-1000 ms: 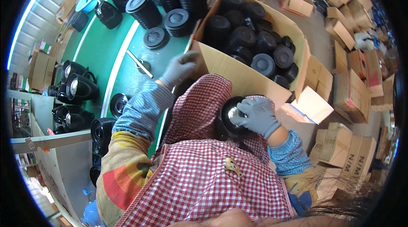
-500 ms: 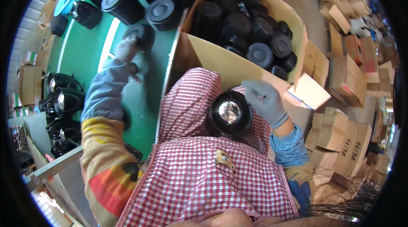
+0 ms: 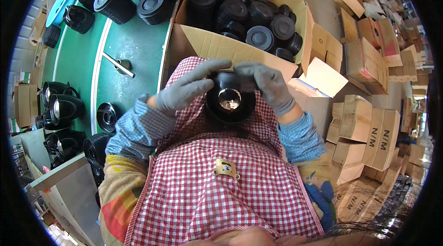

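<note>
Between my knees, on the checked apron, stands a black jug-like body (image 3: pixel 232 116) with a shiny mirrored opening facing up. At its far side a black round part (image 3: pixel 226 79) lies between my hands; its exact shape is partly hidden. My gloved left hand (image 3: pixel 187 87) grips this part from the left, fingers reaching over its far edge, thumb beneath. From the right my gloved right hand (image 3: pixel 269 87) curls round it, its fingertips slightly blurred. On the green bench (image 3: pixel 131 43) to the left, a light rod (image 3: pixel 118 65) lies across a small dark round piece.
A big cardboard box (image 3: pixel 217 43) of black round lids stands ahead. Stacks of black lids (image 3: pixel 151 6) and a blue basin (image 3: pixel 60 6) sit at the bench's far end. Black jugs (image 3: pixel 67 107) line its left side; cartons (image 3: pixel 350 119) pile up on the right.
My left hand has come back from the bench to my lap, bringing a black round part. My right hand has moved from beside the black body to its far rim.
</note>
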A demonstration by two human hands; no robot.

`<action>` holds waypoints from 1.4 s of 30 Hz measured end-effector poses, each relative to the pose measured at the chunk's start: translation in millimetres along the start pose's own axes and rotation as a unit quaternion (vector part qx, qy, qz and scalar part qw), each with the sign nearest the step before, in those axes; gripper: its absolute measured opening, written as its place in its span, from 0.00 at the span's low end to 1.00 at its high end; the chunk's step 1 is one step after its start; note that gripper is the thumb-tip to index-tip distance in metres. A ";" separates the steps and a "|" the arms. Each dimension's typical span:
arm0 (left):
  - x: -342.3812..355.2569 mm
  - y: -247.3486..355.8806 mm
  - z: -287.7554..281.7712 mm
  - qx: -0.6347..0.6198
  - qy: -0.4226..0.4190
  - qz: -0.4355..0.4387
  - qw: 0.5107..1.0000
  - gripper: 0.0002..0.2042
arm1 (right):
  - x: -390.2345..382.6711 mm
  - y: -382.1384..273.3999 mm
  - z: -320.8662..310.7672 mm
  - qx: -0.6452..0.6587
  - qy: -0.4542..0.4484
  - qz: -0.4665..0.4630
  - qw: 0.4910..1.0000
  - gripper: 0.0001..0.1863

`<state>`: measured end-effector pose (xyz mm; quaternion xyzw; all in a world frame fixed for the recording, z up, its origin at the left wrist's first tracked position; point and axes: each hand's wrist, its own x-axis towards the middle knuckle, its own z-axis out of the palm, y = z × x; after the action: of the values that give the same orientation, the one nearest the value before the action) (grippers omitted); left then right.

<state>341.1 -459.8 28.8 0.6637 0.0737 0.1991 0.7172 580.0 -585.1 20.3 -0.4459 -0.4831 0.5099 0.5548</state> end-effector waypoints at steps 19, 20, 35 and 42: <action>39.3 -74.0 7.6 0.182 -0.013 0.167 0.969 0.20 | -9.0 52.6 -17.3 -0.112 0.054 -0.117 0.985 0.06; 39.5 -75.2 6.3 0.179 -0.015 0.172 0.969 0.20 | -7.4 53.5 -18.3 -0.127 0.046 -0.134 0.982 0.06; 37.0 -71.5 -0.2 0.208 -0.057 0.215 0.952 0.18 | -2.8 57.1 -23.2 -0.180 0.019 -0.164 0.970 0.05; 27.8 -65.6 0.1 0.245 -0.081 0.107 0.960 0.22 | -12.0 57.2 -14.6 -0.164 0.042 -0.103 0.980 0.02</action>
<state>378.7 -451.8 -31.2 0.8371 -0.0096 0.1956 0.5107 586.6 -592.4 -39.2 -0.4997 -0.5798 0.3447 0.5434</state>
